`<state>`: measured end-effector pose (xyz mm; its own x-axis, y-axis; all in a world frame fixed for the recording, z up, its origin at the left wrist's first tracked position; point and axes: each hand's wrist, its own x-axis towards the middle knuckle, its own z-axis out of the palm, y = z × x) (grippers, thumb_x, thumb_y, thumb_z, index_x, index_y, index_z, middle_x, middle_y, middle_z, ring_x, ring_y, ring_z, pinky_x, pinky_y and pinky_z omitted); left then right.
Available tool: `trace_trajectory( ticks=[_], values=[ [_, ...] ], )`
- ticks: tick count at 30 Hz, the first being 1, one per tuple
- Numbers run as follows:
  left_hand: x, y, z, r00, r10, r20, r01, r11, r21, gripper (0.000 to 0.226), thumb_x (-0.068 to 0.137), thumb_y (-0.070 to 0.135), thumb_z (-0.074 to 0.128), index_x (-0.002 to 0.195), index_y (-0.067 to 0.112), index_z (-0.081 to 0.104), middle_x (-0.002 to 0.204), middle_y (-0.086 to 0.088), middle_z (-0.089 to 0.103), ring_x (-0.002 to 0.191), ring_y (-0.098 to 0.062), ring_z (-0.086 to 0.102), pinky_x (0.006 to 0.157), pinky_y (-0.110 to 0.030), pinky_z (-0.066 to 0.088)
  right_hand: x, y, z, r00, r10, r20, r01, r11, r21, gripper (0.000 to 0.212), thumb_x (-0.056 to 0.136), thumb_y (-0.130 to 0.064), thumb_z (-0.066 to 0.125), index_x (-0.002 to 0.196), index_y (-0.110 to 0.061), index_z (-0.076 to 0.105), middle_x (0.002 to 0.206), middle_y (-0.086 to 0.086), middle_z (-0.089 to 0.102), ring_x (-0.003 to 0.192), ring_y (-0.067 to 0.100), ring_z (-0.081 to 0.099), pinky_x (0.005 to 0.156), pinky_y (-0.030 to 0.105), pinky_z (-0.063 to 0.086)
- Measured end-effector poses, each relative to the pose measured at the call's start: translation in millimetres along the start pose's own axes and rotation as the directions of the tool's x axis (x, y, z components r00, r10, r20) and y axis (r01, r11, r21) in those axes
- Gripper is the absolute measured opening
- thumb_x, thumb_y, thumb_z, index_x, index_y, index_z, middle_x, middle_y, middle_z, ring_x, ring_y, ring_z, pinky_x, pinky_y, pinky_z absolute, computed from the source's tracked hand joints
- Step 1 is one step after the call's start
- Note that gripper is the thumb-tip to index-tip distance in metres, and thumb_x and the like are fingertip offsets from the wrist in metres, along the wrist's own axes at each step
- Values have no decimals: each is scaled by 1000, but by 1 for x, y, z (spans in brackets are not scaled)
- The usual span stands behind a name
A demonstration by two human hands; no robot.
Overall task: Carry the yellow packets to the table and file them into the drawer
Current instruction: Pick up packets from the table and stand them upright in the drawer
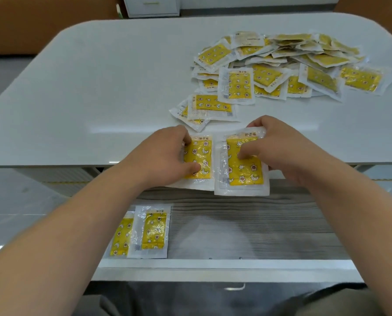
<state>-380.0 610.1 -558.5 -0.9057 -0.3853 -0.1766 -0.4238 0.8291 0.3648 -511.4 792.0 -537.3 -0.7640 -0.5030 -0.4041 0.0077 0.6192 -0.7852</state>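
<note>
Left hand (165,153): grips one yellow packet (198,159), thumb on its face, at the tabletop (99,87) near edge.
Right hand (270,148): pinches a second packet (244,169), just right of the first.
Pile of packets (277,67): far right of the tabletop.
Drawer (247,226): open below the tabletop edge; two filed packets (145,232) at its left end.

A single head-worn view looks forward and steeply down from over the near edge of the white table (76,87). The open drawer (247,224) fills the lower middle of the frame, close beneath the lens, and the person's lap (213,302) shows along the bottom edge. The wide lens bows the table's far edge across the top, where the cropped background is perhaps furniture.
</note>
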Motion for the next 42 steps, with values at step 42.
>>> trace_trajectory(
  ticks=[42],
  values=[
    [-8, -59, 102, 881, -50, 470, -76, 967, 245, 44, 81, 34, 82, 114, 27, 54, 111, 3, 62, 93, -18, 55, 72, -32, 44, 23, 80, 107, 853, 63, 518, 264, 803, -533, 21, 91, -4, 62, 108, -17, 66, 107, 1, 71, 98, 18, 68, 85, 35, 61]
  ],
)
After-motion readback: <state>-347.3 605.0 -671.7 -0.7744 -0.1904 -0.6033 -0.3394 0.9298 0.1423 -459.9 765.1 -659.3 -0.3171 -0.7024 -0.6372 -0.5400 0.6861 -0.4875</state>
